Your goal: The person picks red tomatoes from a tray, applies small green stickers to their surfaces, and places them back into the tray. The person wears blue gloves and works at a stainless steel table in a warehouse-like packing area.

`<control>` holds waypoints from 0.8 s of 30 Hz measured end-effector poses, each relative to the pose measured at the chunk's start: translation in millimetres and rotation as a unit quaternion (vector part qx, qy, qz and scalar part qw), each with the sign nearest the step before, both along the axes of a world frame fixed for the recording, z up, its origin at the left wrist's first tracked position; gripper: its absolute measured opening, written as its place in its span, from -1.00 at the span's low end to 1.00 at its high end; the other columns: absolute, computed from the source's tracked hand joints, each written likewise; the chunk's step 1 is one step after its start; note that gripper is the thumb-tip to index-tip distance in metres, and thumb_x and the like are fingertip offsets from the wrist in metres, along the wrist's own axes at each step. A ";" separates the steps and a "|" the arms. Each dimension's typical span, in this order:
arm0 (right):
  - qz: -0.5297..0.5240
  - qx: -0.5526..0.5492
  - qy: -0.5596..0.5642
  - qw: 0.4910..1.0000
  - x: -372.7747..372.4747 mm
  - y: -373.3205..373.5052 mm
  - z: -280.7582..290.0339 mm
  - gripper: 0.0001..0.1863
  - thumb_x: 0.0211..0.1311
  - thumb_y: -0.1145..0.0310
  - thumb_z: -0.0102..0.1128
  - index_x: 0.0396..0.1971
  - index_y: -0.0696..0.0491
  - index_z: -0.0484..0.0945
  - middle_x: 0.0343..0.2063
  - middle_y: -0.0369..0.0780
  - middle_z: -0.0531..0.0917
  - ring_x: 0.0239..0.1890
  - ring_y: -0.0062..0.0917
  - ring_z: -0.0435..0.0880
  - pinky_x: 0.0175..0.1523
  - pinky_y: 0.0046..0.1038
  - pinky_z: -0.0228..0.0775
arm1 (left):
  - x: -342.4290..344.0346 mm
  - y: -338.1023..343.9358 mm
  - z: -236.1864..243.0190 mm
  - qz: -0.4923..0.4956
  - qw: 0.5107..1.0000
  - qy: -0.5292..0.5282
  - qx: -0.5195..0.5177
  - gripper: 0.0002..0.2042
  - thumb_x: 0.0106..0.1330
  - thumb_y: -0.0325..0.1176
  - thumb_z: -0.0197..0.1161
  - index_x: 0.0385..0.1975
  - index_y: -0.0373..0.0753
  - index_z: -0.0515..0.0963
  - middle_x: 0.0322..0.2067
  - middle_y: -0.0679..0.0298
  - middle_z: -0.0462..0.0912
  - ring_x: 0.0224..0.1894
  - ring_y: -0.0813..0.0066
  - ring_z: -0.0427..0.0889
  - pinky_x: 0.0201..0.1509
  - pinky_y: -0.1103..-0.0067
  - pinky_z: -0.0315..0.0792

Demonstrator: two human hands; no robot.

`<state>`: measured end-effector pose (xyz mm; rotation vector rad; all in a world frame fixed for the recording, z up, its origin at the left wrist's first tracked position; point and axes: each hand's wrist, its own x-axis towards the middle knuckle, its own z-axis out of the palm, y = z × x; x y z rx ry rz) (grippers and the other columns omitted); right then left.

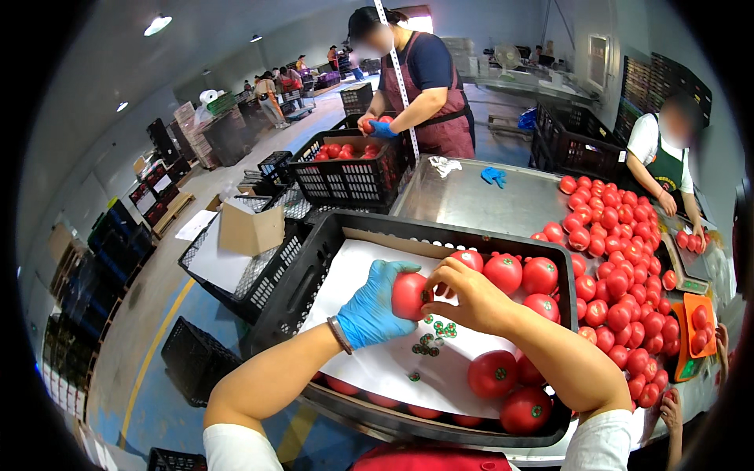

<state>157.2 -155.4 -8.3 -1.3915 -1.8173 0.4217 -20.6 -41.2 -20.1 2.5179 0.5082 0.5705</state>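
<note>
Beyond an open black plastic crate [459, 234], a flat grey metal table [463, 206] is bearing a heap of round red tomatoes [616, 267] to the right. Over the crate's white paper liner [345, 275], the blue-gloved left hand [373, 306] is wrapping its fingers around a large glossy red tomato [408, 297]. Beside its right side, the bare right hand [471, 294] is bending thumb and fingers nearly together; whether they are pinching anything, I cannot tell. Small round green-and-red stickers [439, 326] are lying below.

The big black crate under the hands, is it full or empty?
Partly full: the black crate has tomatoes along its right side, but white paper shows at its left.
</note>
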 end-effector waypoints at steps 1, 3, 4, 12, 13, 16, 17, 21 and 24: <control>-0.019 -0.024 0.032 0.999 -1.4 -2.4 0.8 -0.75 0.04 0.36 0.33 -0.30 0.08 0.49 -0.29 -0.17 0.48 -0.27 -0.35 0.54 -0.19 -0.36 0.44 | 1.2 -0.3 -0.6 0.003 1.000 -0.010 0.003 -0.19 -0.22 -0.30 0.51 0.11 -0.20 0.21 -0.04 0.05 0.24 -0.06 0.12 0.44 0.06 0.39 0.44; -0.044 -0.042 0.084 0.995 -2.9 -1.7 -0.5 -0.67 0.00 0.29 0.40 -0.33 0.15 0.49 -0.37 -0.17 0.49 -0.34 -0.45 0.54 -0.23 -0.43 0.45 | 2.9 -2.8 1.7 0.016 0.999 -0.030 0.016 -0.20 -0.22 -0.34 0.50 0.11 -0.17 0.21 -0.04 0.05 0.24 -0.06 0.11 0.44 0.05 0.39 0.45; -0.067 -0.036 0.088 0.993 -4.3 -0.9 -3.5 -0.63 -0.02 0.29 0.42 -0.32 0.19 0.48 -0.38 -0.17 0.50 -0.37 -0.48 0.54 -0.23 -0.47 0.44 | 2.9 -4.2 2.6 0.023 0.999 -0.040 0.019 -0.21 -0.21 -0.35 0.49 0.11 -0.15 0.21 -0.05 0.05 0.23 -0.07 0.09 0.44 0.04 0.38 0.45; -0.094 -0.071 0.215 0.969 -11.8 1.8 -6.7 -0.66 0.01 0.34 0.41 -0.30 0.19 0.47 -0.37 -0.24 0.53 -0.35 -0.60 0.51 -0.23 -0.51 0.42 | 4.7 -10.1 2.2 0.059 0.993 -0.082 0.065 -0.22 -0.16 -0.37 0.46 0.13 -0.08 0.17 -0.07 0.01 0.22 -0.11 0.01 0.44 -0.05 0.34 0.48; -0.092 -0.069 0.215 0.970 -11.9 1.3 -5.7 -0.66 0.02 0.34 0.40 -0.30 0.18 0.47 -0.37 -0.24 0.53 -0.35 -0.61 0.51 -0.23 -0.51 0.41 | 5.0 -10.9 2.8 0.061 0.993 -0.081 0.060 -0.21 -0.16 -0.37 0.47 0.13 -0.08 0.17 -0.07 0.00 0.22 -0.11 0.01 0.43 -0.05 0.33 0.48; -0.084 -0.056 0.193 0.976 -12.2 1.4 -6.7 -0.68 0.05 0.35 0.39 -0.30 0.17 0.47 -0.37 -0.24 0.52 -0.36 -0.61 0.51 -0.24 -0.53 0.41 | 5.0 -12.1 2.2 0.069 0.994 -0.072 0.051 -0.21 -0.16 -0.37 0.46 0.13 -0.09 0.16 -0.08 0.00 0.22 -0.10 0.00 0.42 -0.07 0.32 0.48; -0.084 -0.043 0.167 0.981 -12.0 0.4 -7.6 -0.68 0.05 0.35 0.39 -0.29 0.17 0.46 -0.36 -0.24 0.52 -0.36 -0.62 0.51 -0.25 -0.53 0.41 | 5.0 -11.5 1.3 0.070 0.993 -0.076 0.065 -0.22 -0.14 -0.34 0.45 0.14 -0.06 0.16 -0.06 0.00 0.22 -0.15 -0.01 0.46 -0.12 0.30 0.50; -0.076 -0.063 0.242 0.965 -13.8 1.4 -11.1 -0.68 0.04 0.38 0.39 -0.28 0.17 0.46 -0.35 -0.24 0.49 -0.37 -0.62 0.51 -0.27 -0.54 0.42 | 5.3 -9.7 -1.2 0.071 0.992 -0.080 0.073 -0.22 -0.14 -0.35 0.45 0.13 -0.07 0.16 -0.06 0.00 0.21 -0.14 -0.01 0.46 -0.12 0.31 0.50; -0.096 -0.064 0.255 0.960 -16.1 2.1 -10.9 -0.67 0.03 0.39 0.40 -0.29 0.17 0.45 -0.35 -0.25 0.47 -0.37 -0.62 0.50 -0.29 -0.54 0.42 | 5.9 -10.4 0.6 0.073 0.992 -0.076 0.063 -0.21 -0.17 -0.38 0.46 0.13 -0.10 0.16 -0.07 0.00 0.21 -0.08 0.01 0.40 -0.05 0.33 0.47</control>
